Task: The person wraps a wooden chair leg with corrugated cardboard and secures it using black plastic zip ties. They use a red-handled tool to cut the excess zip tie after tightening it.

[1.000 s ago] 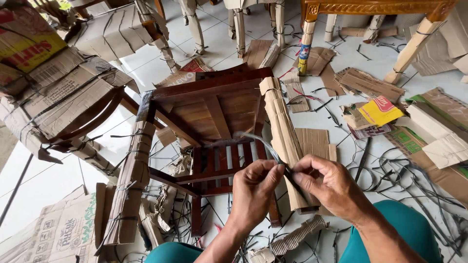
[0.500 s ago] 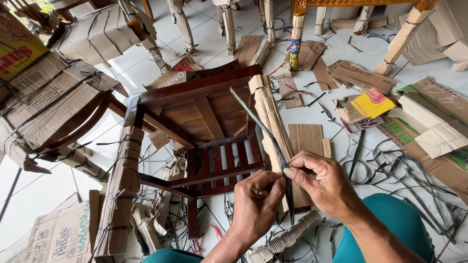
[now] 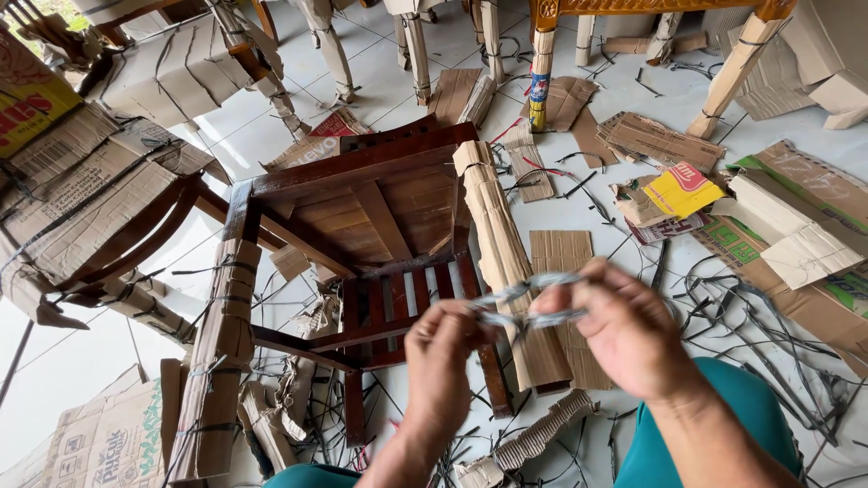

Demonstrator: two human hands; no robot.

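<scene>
From the head camera, the left hand [image 3: 440,357] and right hand [image 3: 624,327] are drawing a thin dark plastic strap [image 3: 524,303] between them above the overturned dark wooden chair [image 3: 380,212], and doing this well looks like a matter of keeping the strap flat, taut and untwisted so it is not slipping loose. Both hands are blurring, yet each is curling its fingers closed and pinching one end of the strap, which is hanging in the air just in front of the cardboard-wrapped chair leg [image 3: 502,253], while loose strap offcuts [image 3: 741,316] are lying over the tiled floor [image 3: 398,81].
</scene>
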